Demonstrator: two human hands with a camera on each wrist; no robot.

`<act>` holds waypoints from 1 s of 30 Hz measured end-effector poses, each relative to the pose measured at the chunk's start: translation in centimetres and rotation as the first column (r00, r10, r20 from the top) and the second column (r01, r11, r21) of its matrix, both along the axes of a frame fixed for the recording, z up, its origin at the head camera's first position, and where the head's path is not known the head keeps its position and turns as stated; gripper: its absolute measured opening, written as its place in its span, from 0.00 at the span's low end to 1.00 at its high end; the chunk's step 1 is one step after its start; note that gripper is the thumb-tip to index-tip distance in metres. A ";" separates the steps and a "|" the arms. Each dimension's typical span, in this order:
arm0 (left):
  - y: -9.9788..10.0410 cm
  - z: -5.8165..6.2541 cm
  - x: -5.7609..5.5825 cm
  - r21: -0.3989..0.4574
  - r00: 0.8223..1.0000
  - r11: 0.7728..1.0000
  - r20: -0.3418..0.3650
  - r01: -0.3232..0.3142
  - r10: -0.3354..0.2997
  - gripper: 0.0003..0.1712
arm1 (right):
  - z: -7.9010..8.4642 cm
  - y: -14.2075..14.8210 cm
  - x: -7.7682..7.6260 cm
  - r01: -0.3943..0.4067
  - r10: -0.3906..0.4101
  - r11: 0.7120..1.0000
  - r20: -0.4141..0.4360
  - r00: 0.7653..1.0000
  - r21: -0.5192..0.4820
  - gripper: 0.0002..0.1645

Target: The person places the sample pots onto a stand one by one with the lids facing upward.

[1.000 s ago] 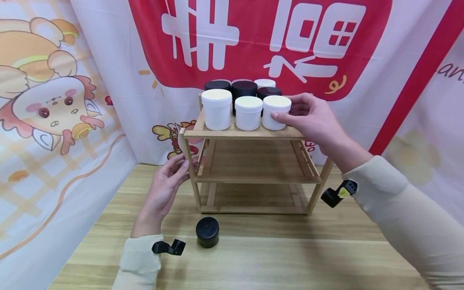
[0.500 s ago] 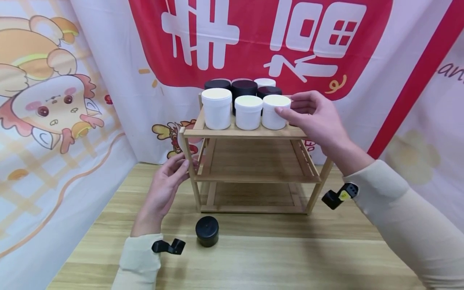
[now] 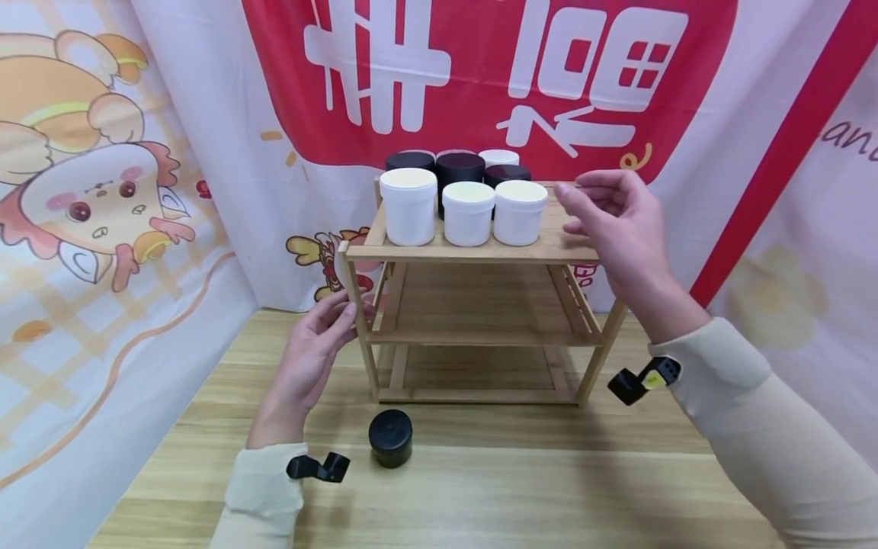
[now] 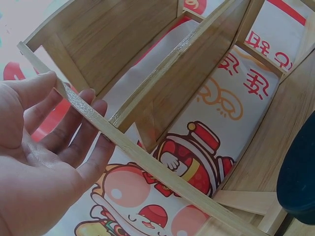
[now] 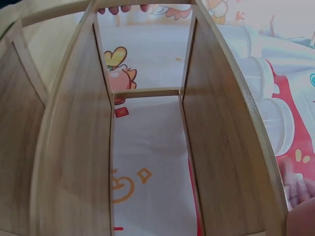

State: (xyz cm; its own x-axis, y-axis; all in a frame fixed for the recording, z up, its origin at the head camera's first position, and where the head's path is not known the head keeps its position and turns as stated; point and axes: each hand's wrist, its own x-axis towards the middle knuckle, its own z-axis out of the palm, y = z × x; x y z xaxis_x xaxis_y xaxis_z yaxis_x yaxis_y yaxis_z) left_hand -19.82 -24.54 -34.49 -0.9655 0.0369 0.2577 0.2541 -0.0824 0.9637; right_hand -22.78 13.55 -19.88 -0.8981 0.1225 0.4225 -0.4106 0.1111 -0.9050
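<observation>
A three-tier wooden rack (image 3: pixel 480 336) stands on the table, with several jars on its top shelf. Three white jars form the front row: a taller one (image 3: pixel 409 210) at left, a shorter one (image 3: pixel 469 217) in the middle, and another (image 3: pixel 519 216) at right. Beside that right jar hangs my right hand (image 3: pixel 620 221), fingers loosely bent and apart from it, holding nothing. My left hand (image 3: pixel 317 351) holds the rack's left front post (image 4: pixel 93 115), its thumb and fingertips on either side of the wood in the left wrist view. Black jars (image 3: pixel 461 166) stand behind the white ones.
A lone black jar (image 3: pixel 391 438) stands on the wooden table (image 3: pixel 514 488) in front of the rack, near my left wrist. One more white jar (image 3: pixel 499 157) is at the back of the top shelf. Printed cloth (image 3: pixel 226 152) hangs behind and at the sides.
My right hand has let go of the right front white jar and drawn away to the right. The jar stays on the top shelf. My left hand has not moved.
</observation>
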 end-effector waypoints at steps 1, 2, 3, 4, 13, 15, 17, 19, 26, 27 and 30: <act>0.0 0.0 0.0 -0.001 1.000 1.000 0.000 -0.001 0.001 0.22 | -0.2 0.1 0.0 -0.015 0.014 0.999 -0.031 0.999 -0.048 0.34; 0.0 0.0 0.0 -0.001 1.000 1.000 0.000 -0.001 0.001 0.22 | -0.4 0.1 0.1 -0.037 0.031 0.995 -0.064 0.997 -0.089 0.31; -0.1 0.0 -0.1 -0.003 1.000 1.000 0.003 -0.002 0.002 0.22 | -0.6 0.2 0.1 -0.063 0.051 0.991 -0.095 0.994 -0.120 0.28; -0.1 0.0 -0.1 -0.004 1.000 1.000 0.006 -0.001 0.001 0.22 | -0.8 0.3 0.2 -0.086 0.069 0.987 -0.125 0.990 -0.139 0.26; 0.1 -0.1 -0.1 -0.018 1.000 1.000 0.026 -0.002 0.002 0.23 | -4.3 -0.1 2.2 0.001 0.036 0.993 -0.320 0.947 0.114 0.11; 0.2 -0.2 -0.1 -0.020 1.000 1.000 0.026 0.000 0.000 0.23 | -5.9 -0.6 2.9 0.036 0.062 0.967 -0.370 0.927 0.253 0.06; 0.2 -0.2 -0.1 -0.021 1.000 1.000 0.023 -0.001 0.001 0.23 | -7.5 -1.2 3.5 0.035 0.129 0.932 -0.417 0.900 0.362 0.04; 0.2 -0.1 -0.1 -0.021 1.000 1.000 0.018 -0.003 0.003 0.23 | -9.0 -1.7 4.0 -0.008 0.211 0.905 -0.433 0.876 0.426 0.08; 0.3 0.2 -0.1 -0.015 1.000 0.999 0.008 -0.028 0.028 0.23 | -11.7 -3.0 4.7 -0.133 0.329 0.874 -0.371 0.868 0.467 0.17; 0.3 0.2 -0.1 -0.013 0.999 0.999 0.009 -0.032 0.032 0.23 | -11.9 -3.2 4.8 -0.146 0.334 0.875 -0.358 0.872 0.461 0.18; 0.2 0.1 0.1 -0.017 0.999 0.999 0.016 -0.041 0.042 0.22 | -12.5 -3.7 5.0 -0.178 0.341 0.883 -0.336 0.878 0.434 0.21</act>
State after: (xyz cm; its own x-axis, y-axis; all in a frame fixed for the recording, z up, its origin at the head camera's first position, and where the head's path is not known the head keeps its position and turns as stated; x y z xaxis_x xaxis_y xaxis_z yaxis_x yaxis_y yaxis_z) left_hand -19.70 -24.30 -34.40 -0.9704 0.0009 0.2413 0.2409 -0.0559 0.9689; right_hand -17.80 9.86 -32.39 -0.6224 -0.3341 0.7078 -0.7826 0.2487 -0.5708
